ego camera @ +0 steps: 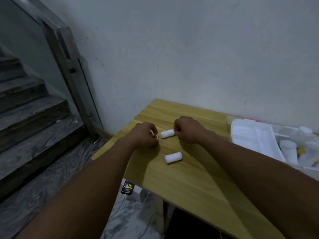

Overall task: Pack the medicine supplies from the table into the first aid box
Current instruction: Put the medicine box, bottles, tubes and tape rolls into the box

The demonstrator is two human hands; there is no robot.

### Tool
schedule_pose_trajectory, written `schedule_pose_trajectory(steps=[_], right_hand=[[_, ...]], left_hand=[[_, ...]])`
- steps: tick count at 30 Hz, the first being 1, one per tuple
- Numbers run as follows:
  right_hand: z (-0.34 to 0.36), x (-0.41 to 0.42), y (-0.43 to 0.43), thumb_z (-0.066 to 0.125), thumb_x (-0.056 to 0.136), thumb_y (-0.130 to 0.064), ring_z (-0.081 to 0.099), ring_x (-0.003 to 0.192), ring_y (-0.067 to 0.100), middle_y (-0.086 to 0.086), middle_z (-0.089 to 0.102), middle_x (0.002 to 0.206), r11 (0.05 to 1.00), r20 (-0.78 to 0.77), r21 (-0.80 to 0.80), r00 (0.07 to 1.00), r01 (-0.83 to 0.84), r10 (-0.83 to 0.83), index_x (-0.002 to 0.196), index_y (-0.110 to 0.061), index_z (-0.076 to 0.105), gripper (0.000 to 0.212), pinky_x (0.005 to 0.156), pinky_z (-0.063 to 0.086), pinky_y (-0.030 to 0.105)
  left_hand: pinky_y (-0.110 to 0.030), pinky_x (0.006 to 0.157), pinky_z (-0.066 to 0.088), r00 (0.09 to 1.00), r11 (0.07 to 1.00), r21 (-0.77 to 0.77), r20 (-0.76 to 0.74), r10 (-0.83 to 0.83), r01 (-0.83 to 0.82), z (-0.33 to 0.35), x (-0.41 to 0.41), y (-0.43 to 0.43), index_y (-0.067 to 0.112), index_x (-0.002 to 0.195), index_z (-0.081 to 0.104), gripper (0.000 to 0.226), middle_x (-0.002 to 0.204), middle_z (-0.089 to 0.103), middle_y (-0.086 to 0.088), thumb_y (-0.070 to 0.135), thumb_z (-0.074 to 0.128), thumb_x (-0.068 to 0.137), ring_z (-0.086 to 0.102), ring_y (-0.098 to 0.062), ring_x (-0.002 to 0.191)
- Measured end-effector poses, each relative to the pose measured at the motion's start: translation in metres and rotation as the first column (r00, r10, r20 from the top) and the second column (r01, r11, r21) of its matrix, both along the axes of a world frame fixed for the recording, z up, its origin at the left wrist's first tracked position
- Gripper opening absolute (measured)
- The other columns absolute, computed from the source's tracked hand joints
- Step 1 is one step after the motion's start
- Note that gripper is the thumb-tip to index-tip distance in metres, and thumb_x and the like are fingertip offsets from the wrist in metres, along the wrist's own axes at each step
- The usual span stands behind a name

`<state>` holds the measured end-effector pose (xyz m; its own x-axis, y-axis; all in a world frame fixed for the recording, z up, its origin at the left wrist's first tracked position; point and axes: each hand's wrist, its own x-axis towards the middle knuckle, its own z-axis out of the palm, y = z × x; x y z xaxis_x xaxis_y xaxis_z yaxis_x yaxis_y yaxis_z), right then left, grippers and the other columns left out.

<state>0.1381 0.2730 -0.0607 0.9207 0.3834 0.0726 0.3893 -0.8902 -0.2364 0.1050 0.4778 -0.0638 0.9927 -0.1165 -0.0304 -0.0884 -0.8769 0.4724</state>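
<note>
Now both hands' curled fingers (177, 129) pinch opposite ends of the far gauze roll (167, 134).

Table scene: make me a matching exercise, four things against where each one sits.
Things:
1. far gauze roll
2. near gauze roll
3. first aid box
4. phone

Places:
A. on the floor below the table's edge
B. at the table's right end, open
C. alone on the wood, nearer the person
D. between the left hand and right hand

Pairs: 1-D, 2-C, 3-B, 4-A
</note>
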Motion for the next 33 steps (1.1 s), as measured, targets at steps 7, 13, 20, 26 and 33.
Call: schedule_pose_trajectory(steps=[7, 13, 20, 26, 33], right_hand=[[0.009, -0.006, -0.009, 0.073, 0.081, -0.021, 0.063, 0.095, 0.019, 0.003, 0.069, 0.104, 0.979, -0.138, 0.202, 0.99, 0.015, 0.013, 0.105, -0.016, 0.066, 0.026, 0.082, 0.054, 0.036], [0.018, -0.009, -0.003, 0.068, 0.073, -0.015, 0.063, 0.089, 0.017, 0.0, 0.068, 0.095, 0.967, -0.128, 0.252, 0.992, 0.023, 0.01, 0.1, -0.02, 0.067, 0.028, 0.076, 0.055, 0.036], [0.017, -0.016, -0.006, 0.072, 0.078, -0.017, 0.066, 0.08, 0.01, -0.005, 0.071, 0.084, 0.973, -0.18, 0.225, 0.98, -0.048, 0.089, 0.086, -0.02, 0.072, 0.009, 0.069, 0.055, 0.031], [0.014, -0.032, -0.023, 0.062, 0.089, -0.027, 0.065, 0.076, 0.006, -0.006, 0.073, 0.085, 0.982, -0.272, 0.169, 0.954, -0.082, 0.127, 0.078, -0.027, 0.066, 0.012, 0.064, 0.047, 0.022], [0.013, -0.053, -0.016, 0.08, 0.072, -0.029, 0.061, 0.095, 0.015, -0.003, 0.063, 0.106, 0.977, -0.367, 0.144, 0.909, -0.156, 0.199, 0.107, -0.031, 0.07, 0.036, 0.083, 0.051, 0.032]], left_hand=[[-0.032, 0.071, 0.052, 0.999, 0.999, -0.046, 0.043, 0.016, -0.014, -0.002, 0.002, -0.002, 0.027, 0.1, 0.059, 0.025, 0.099, 0.069, 0.0, 0.031, 0.074, 0.08, 0.063, -0.016, 0.087], [-0.033, 0.076, 0.055, 1.0, 1.0, -0.004, 0.006, 0.002, -0.002, -0.005, 0.007, -0.006, 0.027, 0.109, 0.06, 0.031, 0.104, 0.067, -0.002, 0.031, 0.073, 0.08, 0.063, -0.016, 0.089], [-0.028, 0.075, 0.045, 1.0, 0.999, -0.038, 0.0, -0.008, 0.008, -0.001, 0.013, -0.012, 0.022, 0.125, 0.057, 0.052, 0.118, 0.061, -0.004, 0.028, 0.077, 0.078, 0.059, -0.018, 0.095], [-0.025, 0.064, 0.044, 0.998, 0.997, -0.062, -0.053, -0.042, 0.038, -0.001, 0.016, -0.025, 0.026, 0.121, 0.06, 0.05, 0.118, 0.061, -0.004, 0.027, 0.078, 0.075, 0.06, -0.018, 0.092], [-0.029, 0.079, 0.043, 0.998, 0.998, 0.014, 0.028, -0.065, 0.065, -0.002, 0.015, -0.026, 0.025, 0.123, 0.063, 0.048, 0.131, 0.052, -0.009, 0.026, 0.076, 0.078, 0.057, -0.024, 0.108]])
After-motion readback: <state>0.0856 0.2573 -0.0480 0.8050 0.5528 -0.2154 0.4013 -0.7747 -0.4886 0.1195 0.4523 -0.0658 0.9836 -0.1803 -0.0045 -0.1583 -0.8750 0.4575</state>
